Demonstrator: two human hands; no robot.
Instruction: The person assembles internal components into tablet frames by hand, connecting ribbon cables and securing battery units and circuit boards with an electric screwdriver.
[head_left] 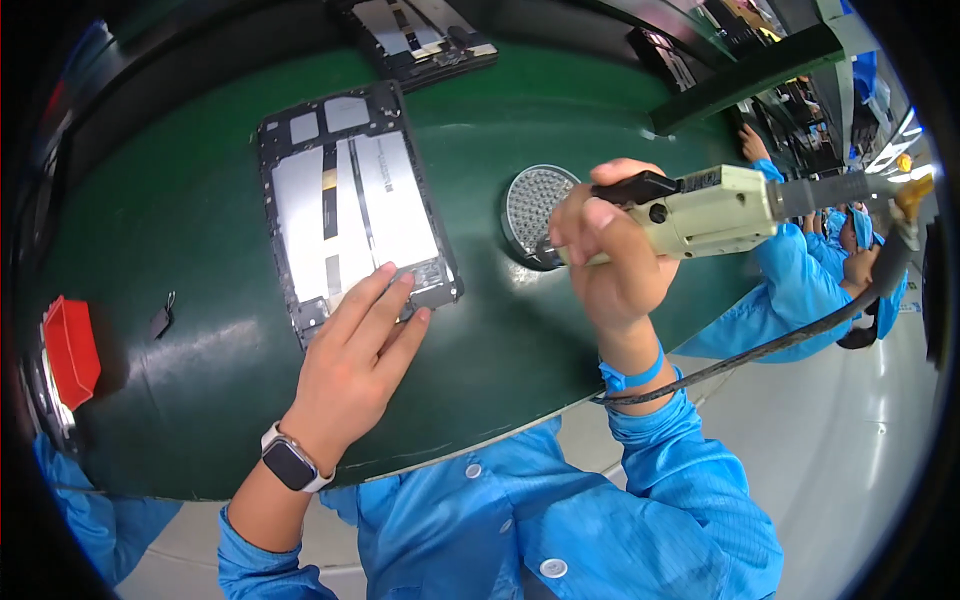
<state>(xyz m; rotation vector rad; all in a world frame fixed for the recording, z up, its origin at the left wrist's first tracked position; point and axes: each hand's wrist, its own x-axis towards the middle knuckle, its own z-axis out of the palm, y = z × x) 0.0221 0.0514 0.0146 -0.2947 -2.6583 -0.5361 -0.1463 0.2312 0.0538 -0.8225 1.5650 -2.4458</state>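
Observation:
An opened tablet (400, 205) lies on the green tabletop, its silver battery and dark frame facing up. My left hand (352, 362) rests with fingers stretched over the tablet's near end, holding nothing. In my right hand (620, 235) is a cream electric screwdriver (715, 212), gripped with the fingers wrapped round its body. The tool lies nearly level, its tip pointing left and down toward a round screw tray (540, 205) with a dotted face. Its tip reaches the tray's near edge; whether it touches a screw is too small to tell.
A stack of similar tablets (425, 40) sits at the far edge. At the left stand a red bin (72, 352) and a small black part (162, 318). The screwdriver's cable (800, 335) loops past my right wrist. Another person in blue (790, 290) works at the right.

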